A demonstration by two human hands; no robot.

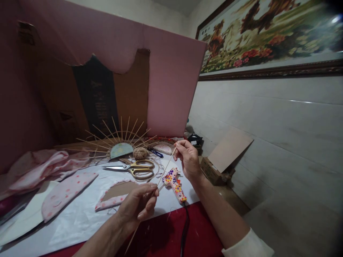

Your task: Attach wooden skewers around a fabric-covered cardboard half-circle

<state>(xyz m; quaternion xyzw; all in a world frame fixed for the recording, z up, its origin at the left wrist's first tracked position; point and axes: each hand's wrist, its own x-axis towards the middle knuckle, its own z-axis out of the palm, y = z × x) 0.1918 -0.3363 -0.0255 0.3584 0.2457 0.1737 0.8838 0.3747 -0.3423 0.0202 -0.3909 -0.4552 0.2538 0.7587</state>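
A thin wooden stick [168,165] runs slantwise between my two hands. My left hand [140,202] pinches it lower down, and its lower end sticks out below that hand. Near the upper end, my right hand [187,159] holds it between thumb and fingers. Just beyond the stick lies a flower-patterned glue gun [175,185] with a black cord. To the left of it are scissors [140,169] with gold handles. A half-round cardboard piece [118,192] edged with dotted pink cloth rests close to my left hand.
Behind the scissors are a twine ball [140,153], a blue pen-like tool [155,152] and a green half-round piece [121,150] with sticks fanned out. Dotted pink cloth [45,166] lies left. A large pink board [171,89] stands at the back; a cardboard box [213,171] sits right.
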